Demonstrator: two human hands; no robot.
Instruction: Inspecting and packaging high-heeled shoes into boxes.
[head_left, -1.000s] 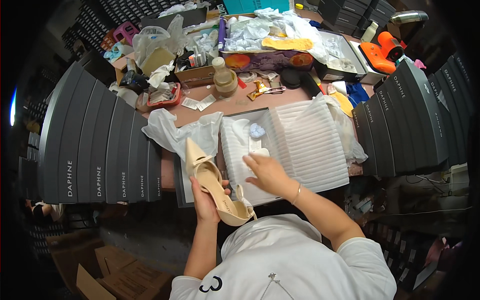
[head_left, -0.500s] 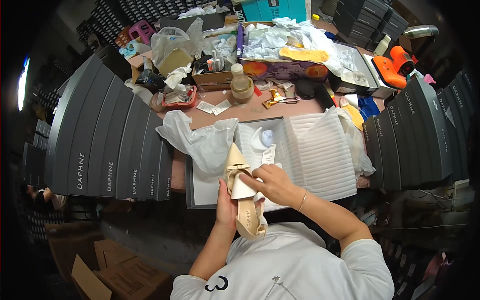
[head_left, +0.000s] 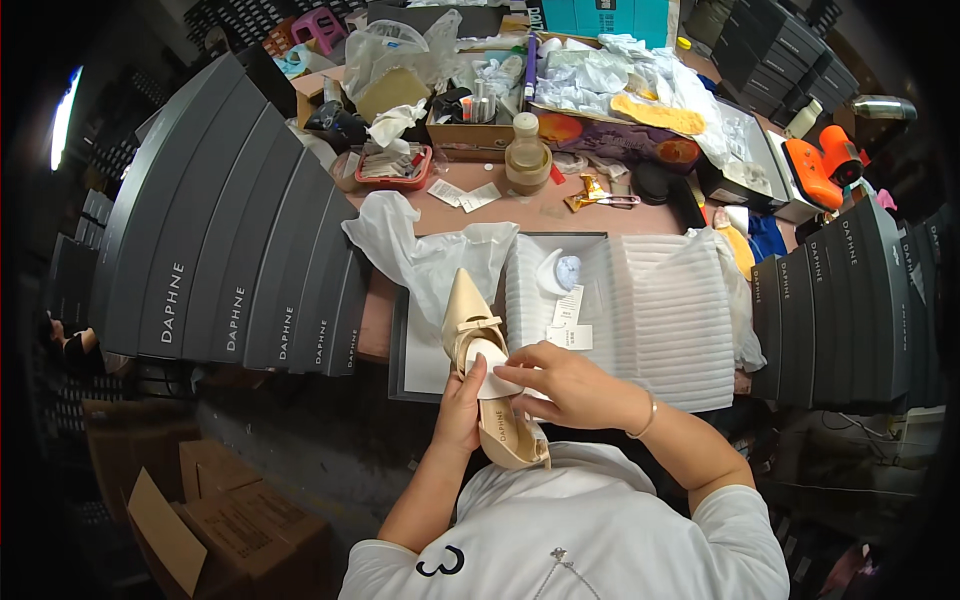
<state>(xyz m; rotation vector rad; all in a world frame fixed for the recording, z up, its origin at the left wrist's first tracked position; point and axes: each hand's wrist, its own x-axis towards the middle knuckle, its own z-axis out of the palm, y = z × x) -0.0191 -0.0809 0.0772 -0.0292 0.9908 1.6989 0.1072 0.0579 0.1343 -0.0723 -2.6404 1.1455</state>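
Beige shoe (head_left: 497, 412) is pointing toe-away in front of the person's chest, its front half lying over the open dark shoebox (head_left: 396, 360). The left hand (head_left: 460, 412) is gripping it from the left at mid-length, thumb on top; the fingers beneath are hidden. The right hand (head_left: 570, 385) appears to be pinching the right edge of a white pad (head_left: 490, 380) at the shoe's opening, index finger uppermost.

Handling assessment: the shoe is looking light, stiff along the sole and smooth enough to slip or scuff. The bow (head_left: 481, 325) and the heel strap (head_left: 541, 436) are presenting the weak points — both are likely to bend or snag. Mid-length, where the left hand is holding, is offering the soundest grip. The pad is appearing thin and flexible — an edge hold should be sufficing, without hard squeezing.
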